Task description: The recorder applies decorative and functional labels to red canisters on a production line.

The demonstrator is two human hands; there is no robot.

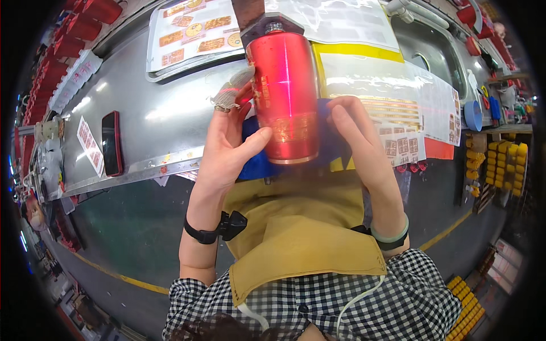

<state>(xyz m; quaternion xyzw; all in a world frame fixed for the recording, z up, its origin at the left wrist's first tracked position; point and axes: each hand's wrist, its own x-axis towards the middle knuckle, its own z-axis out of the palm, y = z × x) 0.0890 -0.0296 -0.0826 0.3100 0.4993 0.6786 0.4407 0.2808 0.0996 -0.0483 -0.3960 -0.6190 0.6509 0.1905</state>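
A glossy red bottle (287, 96) with gold decoration points its threaded neck away from me, at a dark angular metal holder (272, 25). My left hand (227, 128) is closed about the bottle's left side, thumb on its lower part. Greyish fabric (234, 91) covers one or more of its fingertips. Just right of the bottle, apart from it, my right hand (359, 128) has thumb and forefinger brought together; anything between them is hidden. Beneath the bottle lies blue material (255, 166), over the yellow-brown apron (296, 213).
A tray (152, 75) with printed sticker sheets lies far left on the metal table (165, 113). Nearer left are a phone (112, 142) and a sticker strip (90, 145). Gold-lined sheets (387, 111) spread rightward, with a sink (426, 48) behind and a blue cup (472, 115) beyond.
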